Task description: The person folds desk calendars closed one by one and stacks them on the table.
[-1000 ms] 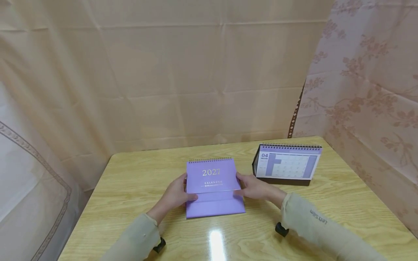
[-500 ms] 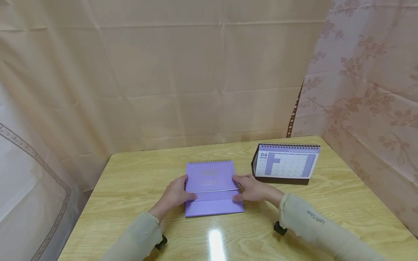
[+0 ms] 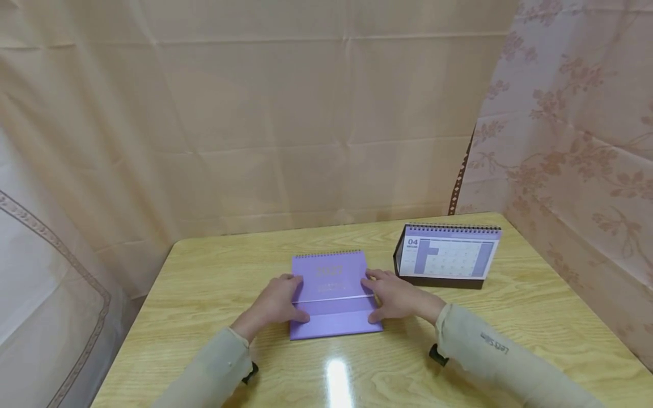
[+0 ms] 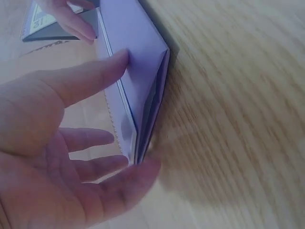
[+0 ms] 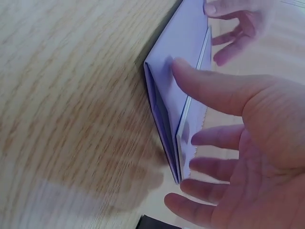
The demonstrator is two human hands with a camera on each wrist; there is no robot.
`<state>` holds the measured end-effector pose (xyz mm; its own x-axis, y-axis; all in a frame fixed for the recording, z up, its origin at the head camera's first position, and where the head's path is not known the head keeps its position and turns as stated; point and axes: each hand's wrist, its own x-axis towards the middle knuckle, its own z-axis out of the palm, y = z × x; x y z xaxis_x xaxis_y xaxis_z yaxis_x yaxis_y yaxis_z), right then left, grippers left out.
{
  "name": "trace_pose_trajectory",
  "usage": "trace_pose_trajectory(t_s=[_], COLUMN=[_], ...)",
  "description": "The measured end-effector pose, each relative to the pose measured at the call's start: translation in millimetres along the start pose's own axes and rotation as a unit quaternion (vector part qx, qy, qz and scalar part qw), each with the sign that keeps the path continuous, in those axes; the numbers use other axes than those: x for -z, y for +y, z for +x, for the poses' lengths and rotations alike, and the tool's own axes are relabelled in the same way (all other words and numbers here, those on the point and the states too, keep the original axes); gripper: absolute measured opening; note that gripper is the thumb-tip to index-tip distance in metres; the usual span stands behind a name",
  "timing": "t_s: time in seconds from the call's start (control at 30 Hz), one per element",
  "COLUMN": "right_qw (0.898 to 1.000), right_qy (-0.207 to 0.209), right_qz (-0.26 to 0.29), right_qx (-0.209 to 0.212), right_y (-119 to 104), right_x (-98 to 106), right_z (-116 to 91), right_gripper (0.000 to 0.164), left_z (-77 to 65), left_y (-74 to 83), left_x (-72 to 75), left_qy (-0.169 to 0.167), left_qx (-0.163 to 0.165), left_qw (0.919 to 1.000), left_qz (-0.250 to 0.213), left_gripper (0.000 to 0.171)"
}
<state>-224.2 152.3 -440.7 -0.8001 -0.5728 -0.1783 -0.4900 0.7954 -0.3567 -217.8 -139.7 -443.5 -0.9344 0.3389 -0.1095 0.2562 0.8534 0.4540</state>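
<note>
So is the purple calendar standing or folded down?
Folded nearly flat: the calendar lies low on the table, with only slim side gaps.

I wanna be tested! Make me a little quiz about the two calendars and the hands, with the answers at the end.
1. Pick one: which big number is printed near the top left of the standing calendar?
A) 07
B) 04
C) 11

2. Fill the gap: the left hand and the right hand are at opposite ____ of the purple calendar.

3. True or false: the right hand is holding the standing calendar.

Key:
1. B
2. sides
3. False; it is at the purple calendar.
</note>
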Motion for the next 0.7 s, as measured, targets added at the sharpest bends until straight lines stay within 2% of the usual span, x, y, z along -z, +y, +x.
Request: trace_pose_trajectory(t_s=[0.07, 0.2, 0.37, 0.47, 0.6, 0.7], right_qw=[1.000, 0.999, 0.995, 0.993, 0.993, 0.993], right_qy=[-0.006, -0.013, 0.019, 0.031, 0.033, 0.038], right_qz=[-0.006, -0.018, -0.076, -0.098, -0.099, -0.098], right_qx=[0.007, 0.031, 0.062, 0.060, 0.052, 0.045], right_y=[0.0, 1.5, 3.8, 3.6, 1.7, 0.2], right_x=[-0.2, -1.2, -2.9, -5.8, -9.9, -11.2], right_z=[-0.1, -0.8, -3.3, -2.9, -1.5, -1.0], right_gripper=[0.084, 0.078, 0.062, 0.056, 0.054, 0.054], left_z=[-1.7, -5.5, -6.0, -5.2, -2.3, 1.3], left_y=[1.7, 5.5, 9.4, 10.3, 10.1, 9.9], left_x=[0.9, 2.6, 1.9, 1.9, 2.0, 2.6], left_qy=[-0.009, -0.011, -0.019, -0.028, -0.031, -0.033], left_qx=[-0.004, -0.015, -0.038, -0.051, -0.067, -0.073], left_qw=[0.9997, 0.9990, 0.9961, 0.9917, 0.9828, 0.9780], left_qz=[0.024, 0.040, 0.077, 0.115, 0.169, 0.193], left_gripper=[0.089, 0.083, 0.067, 0.060, 0.054, 0.048])
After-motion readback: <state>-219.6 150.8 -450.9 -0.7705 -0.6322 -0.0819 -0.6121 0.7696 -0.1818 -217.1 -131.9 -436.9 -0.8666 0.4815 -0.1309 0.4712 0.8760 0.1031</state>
